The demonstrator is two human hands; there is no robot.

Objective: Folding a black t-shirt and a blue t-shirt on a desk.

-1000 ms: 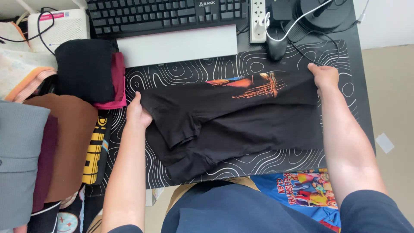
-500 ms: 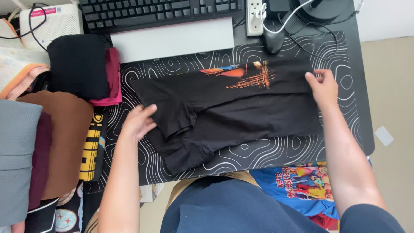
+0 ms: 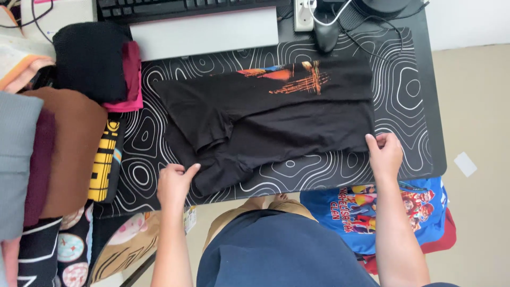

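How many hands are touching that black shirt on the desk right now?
2. The left hand grips the black shirt at its near left corner; the right hand pinches its near right edge. No other hands show in view.

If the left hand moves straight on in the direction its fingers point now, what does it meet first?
The left hand points up and slightly right, already touching the near edge of the black shirt. Going on, it would likely slide onto the shirt's folded sleeve area first.
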